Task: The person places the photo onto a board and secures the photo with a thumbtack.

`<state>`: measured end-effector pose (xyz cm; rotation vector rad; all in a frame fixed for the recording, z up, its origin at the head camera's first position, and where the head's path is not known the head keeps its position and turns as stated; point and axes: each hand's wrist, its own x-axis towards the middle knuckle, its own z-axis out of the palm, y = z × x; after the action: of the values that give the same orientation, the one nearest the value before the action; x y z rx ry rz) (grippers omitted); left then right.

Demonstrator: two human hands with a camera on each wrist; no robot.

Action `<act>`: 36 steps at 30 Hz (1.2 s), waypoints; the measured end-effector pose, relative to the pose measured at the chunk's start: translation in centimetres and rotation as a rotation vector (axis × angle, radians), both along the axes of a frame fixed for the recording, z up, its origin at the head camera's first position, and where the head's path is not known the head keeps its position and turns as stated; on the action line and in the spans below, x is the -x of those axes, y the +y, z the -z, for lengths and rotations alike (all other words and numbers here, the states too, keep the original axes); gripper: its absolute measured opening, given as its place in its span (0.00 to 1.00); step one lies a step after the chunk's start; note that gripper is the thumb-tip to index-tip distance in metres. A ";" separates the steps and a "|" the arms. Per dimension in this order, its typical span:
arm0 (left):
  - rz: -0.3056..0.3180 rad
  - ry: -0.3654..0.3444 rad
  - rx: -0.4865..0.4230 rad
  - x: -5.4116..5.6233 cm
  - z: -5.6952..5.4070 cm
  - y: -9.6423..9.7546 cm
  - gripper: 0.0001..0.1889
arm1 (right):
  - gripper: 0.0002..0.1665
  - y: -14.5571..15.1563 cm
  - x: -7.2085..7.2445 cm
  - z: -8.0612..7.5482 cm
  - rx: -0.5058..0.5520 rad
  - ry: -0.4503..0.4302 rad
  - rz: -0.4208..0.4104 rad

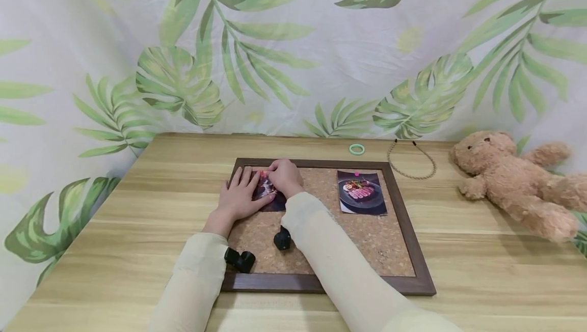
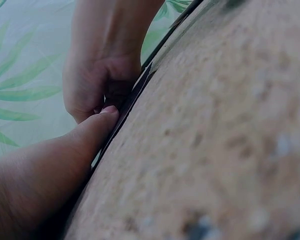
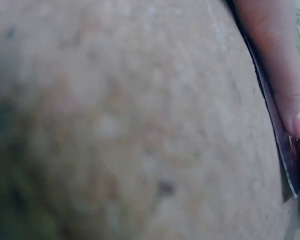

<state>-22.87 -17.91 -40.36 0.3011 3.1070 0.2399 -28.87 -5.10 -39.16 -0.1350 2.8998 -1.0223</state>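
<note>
A dark glossy photo (image 1: 268,194) lies flat on the cork board (image 1: 321,240), in the board's upper left part, at about 10 o'clock from the board's middle. How its long side runs is hard to tell, as the hands cover most of it. The left hand (image 1: 240,197) lies on its left side with straight fingers pressing it down; in the left wrist view the thumb (image 2: 92,132) rests along the photo's thin edge. The right hand (image 1: 285,176) is curled at the photo's top edge, fingertips bunched over a small pink pin (image 1: 263,173); whether it pinches the pin or only presses it cannot be told.

The board is a rectangle of grainy, speckled cork in a dark wooden frame (image 1: 321,285). At 3 o'clock from the first photo lies a second photo (image 1: 361,192) of a plate of food, upright, with a pink pin (image 1: 356,173) at its top edge.

The board rests on a pale wood-grain table (image 1: 481,271). At 12 o'clock beyond the frame lies a small green ring (image 1: 356,149), and right of it a looped cord (image 1: 411,161). A fuzzy brown teddy bear (image 1: 518,182) lies at 3 o'clock. A leaf-print cloth (image 1: 293,52) hangs behind.
</note>
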 end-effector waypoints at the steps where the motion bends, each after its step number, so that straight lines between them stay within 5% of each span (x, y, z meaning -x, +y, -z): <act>1: -0.001 0.002 0.000 0.0 0.1 0.0 0.43 | 0.05 0.0 0.0 0.0 -0.004 0.002 -0.006; 10: 0.005 0.012 -0.006 0.0 0.1 -0.1 0.43 | 0.06 0.1 -0.1 0.1 -0.053 0.045 -0.059; 24: 0.009 0.026 -0.016 -0.1 0.1 -0.1 0.43 | 0.03 0.5 0.3 1.2 0.143 0.068 -0.001; 36: 0.000 0.016 -0.017 -0.1 0.2 -0.1 0.43 | 0.05 0.2 0.0 0.0 -0.003 0.014 -0.024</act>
<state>-22.78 -17.98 -40.54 0.3047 3.1223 0.2657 -28.88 -4.90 -39.13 -0.1765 2.9046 -1.0171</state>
